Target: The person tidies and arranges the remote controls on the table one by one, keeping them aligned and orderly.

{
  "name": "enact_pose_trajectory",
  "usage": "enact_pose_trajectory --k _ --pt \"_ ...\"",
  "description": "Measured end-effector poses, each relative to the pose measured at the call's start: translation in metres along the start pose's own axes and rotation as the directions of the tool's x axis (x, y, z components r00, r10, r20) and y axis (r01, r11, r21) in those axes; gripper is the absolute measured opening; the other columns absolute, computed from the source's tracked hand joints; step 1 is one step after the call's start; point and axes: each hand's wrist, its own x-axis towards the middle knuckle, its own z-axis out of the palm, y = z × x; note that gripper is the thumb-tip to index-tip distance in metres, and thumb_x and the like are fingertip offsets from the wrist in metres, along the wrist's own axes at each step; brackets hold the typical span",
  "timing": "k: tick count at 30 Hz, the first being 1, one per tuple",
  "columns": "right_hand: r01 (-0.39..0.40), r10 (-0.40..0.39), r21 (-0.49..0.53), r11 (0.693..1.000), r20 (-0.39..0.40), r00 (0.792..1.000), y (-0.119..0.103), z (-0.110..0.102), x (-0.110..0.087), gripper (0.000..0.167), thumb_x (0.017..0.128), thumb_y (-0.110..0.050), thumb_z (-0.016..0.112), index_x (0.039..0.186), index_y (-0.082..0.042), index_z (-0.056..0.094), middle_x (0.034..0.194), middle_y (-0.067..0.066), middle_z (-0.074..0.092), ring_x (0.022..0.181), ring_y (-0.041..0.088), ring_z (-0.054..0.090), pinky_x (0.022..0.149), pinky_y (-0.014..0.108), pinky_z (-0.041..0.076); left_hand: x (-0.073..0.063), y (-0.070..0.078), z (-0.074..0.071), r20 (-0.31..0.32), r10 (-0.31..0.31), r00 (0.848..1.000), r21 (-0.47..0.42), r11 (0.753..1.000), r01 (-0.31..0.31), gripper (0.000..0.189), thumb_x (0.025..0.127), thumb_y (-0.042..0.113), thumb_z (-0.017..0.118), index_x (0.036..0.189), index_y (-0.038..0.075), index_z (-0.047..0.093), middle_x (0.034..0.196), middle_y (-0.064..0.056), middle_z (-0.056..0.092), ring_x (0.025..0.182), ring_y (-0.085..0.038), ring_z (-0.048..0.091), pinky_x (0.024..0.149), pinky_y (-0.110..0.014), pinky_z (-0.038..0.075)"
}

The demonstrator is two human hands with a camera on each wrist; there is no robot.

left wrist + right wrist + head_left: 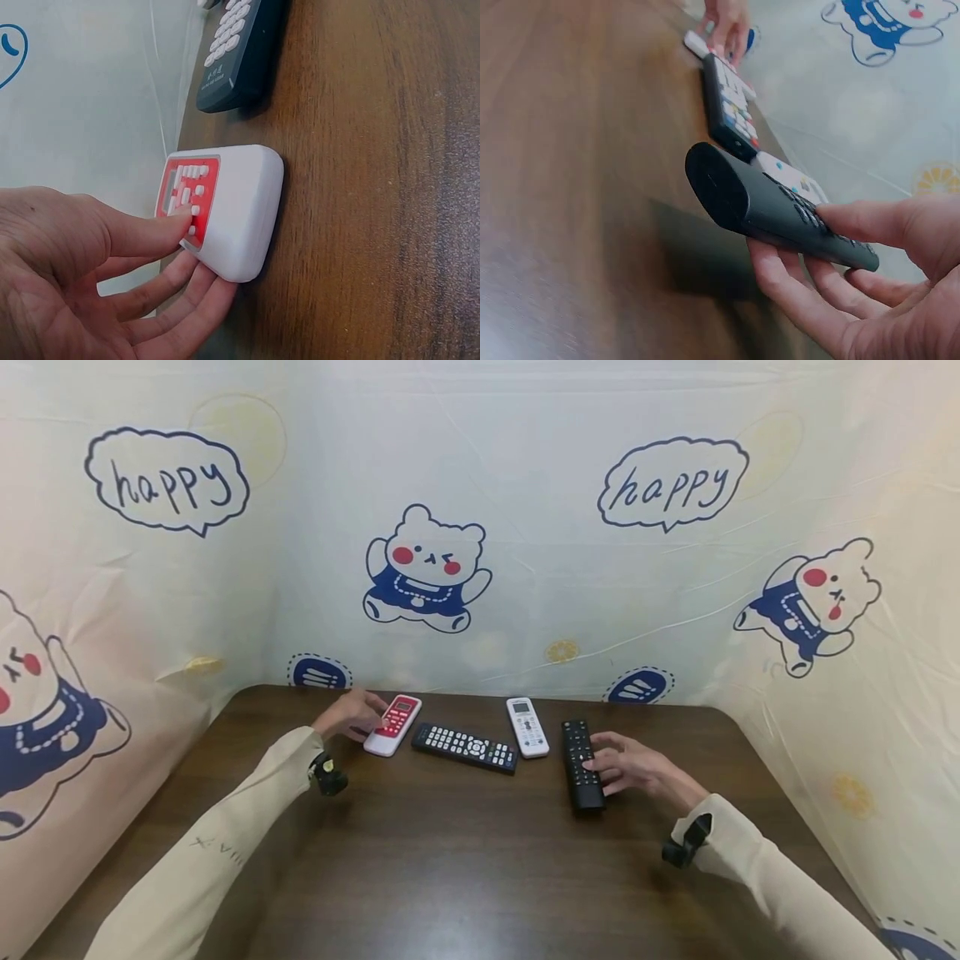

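Note:
At the table's far left, my left hand [356,713] holds a white remote control with a red keypad [392,727]. In the left wrist view, the thumb presses on the red face of this remote [247,210] and the fingers lie along its side and lower edge. My right hand [633,766] grips a long black remote control [582,768] between thumb and fingers. In the right wrist view, the black remote [742,191] is raised off the table, with its shadow below it. The right hand's fingers [817,292] curl under it.
Between the hands lie a black remote with white buttons [465,747], turned crosswise, and a white remote with a small screen [528,727]. The brown wooden table [480,852] meets a printed cloth backdrop [540,568] along its far edge and sides.

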Motion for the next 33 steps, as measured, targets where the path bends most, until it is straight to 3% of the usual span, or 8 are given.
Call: enact_pose_trajectory --k 10,18,25,33 --pt "0.035 -0.033 0.072 0.997 -0.032 0.999 0.003 0.021 -0.014 0.080 0.098 -0.010 0.071 0.162 -0.004 0.023 0.154 0.032 0.043 0.106 0.026 0.066 0.081 0.040 0.066 -0.004 -0.001 0.000 -0.002 0.036 0.999 0.025 0.999 -0.036 0.053 0.098 0.004 0.067 0.148 -0.003 0.052 0.139 -0.031 0.059 0.125 -0.043 0.062 0.092 -0.047 0.062" --pt "0.031 -0.030 0.058 0.998 -0.019 0.999 0.008 0.036 -0.017 0.090 0.098 -0.009 0.071 0.167 -0.009 0.013 0.147 0.029 0.048 0.103 0.027 0.067 0.079 0.042 0.066 -0.008 0.001 0.002 -0.009 0.017 1.000 0.020 1.000 -0.016 0.053 0.098 0.006 0.069 0.148 -0.002 0.052 0.137 -0.029 0.060 0.124 -0.040 0.062 0.091 -0.044 0.063" --pt "0.051 -0.050 0.070 0.996 -0.018 0.999 0.011 0.044 -0.021 0.089 0.097 -0.006 0.071 0.166 -0.007 0.016 0.142 0.028 0.051 0.098 0.026 0.068 0.076 0.043 0.066 -0.004 0.009 0.003 -0.009 0.042 0.999 0.038 0.998 -0.042 0.052 0.099 0.004 0.067 0.148 -0.003 0.051 0.141 -0.031 0.056 0.128 -0.043 0.059 0.094 -0.047 0.062" --pt "0.084 -0.084 0.025 0.996 0.004 0.996 0.012 0.059 -0.029 0.089 0.095 -0.005 0.075 0.164 -0.003 0.019 0.137 0.028 0.053 0.095 0.025 0.070 0.073 0.043 0.067 -0.001 -0.002 0.007 -0.019 0.049 0.999 0.058 0.997 -0.048 0.054 0.099 0.006 0.068 0.149 -0.004 0.049 0.138 -0.032 0.058 0.124 -0.043 0.061 0.089 -0.047 0.063"
